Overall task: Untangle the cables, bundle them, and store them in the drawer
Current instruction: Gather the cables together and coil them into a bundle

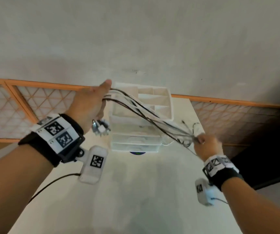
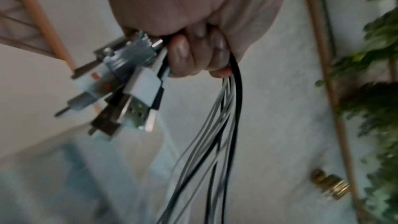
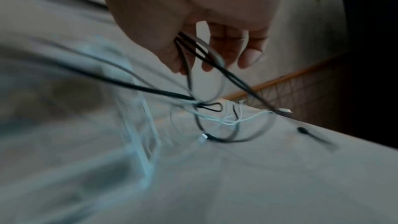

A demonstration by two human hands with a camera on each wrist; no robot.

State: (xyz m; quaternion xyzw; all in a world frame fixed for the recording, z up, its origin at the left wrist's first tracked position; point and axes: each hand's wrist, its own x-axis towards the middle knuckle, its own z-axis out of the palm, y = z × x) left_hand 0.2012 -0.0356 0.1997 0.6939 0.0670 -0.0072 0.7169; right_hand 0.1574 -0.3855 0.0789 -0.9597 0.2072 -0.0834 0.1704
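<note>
White counter (image 1: 136, 191) against a pale wall (image 1: 136, 31), with an orange-framed lattice panel (image 1: 26, 102) running along behind it.

Left hand (image 1: 92, 105): raised above the counter's left side, fingers (image 2: 183, 57) curled tight round one end of the cables (image 1: 146, 115). Left wrist view shows the plug ends (image 2: 129, 88) fanned out below the fist: metal USB plugs, one white housing, some black ones. Black and white cords leave the fist on its other side, running together.

Right hand (image 1: 205, 144): lower, over the counter's right edge. Thumb and forefinger pinch several black and grey strands; the other fingers (image 3: 249, 57) are loosely curled, apart from the cords. Right wrist view is blurred; exact strand count cannot be told.

Cables: held in the air between the two hands, stretched in a loose sheaf that slopes down from left hand to right, crossing in front of the drawer unit (image 1: 136, 135). Past the right hand the far ends (image 3: 226, 118) are looped and knotted together, small connectors dangling just above the counter near its right edge.

Drawer unit: white and translucent plastic, at the back of the counter against the wall, between the two hands. Open compartments on top; stacked drawers below, fronts facing the person. A blue disc (image 1: 137, 153) shows at its base.

Green foliage (image 2: 376, 91) and a brass fitting (image 2: 329, 186) appear in the left wrist view.
</note>
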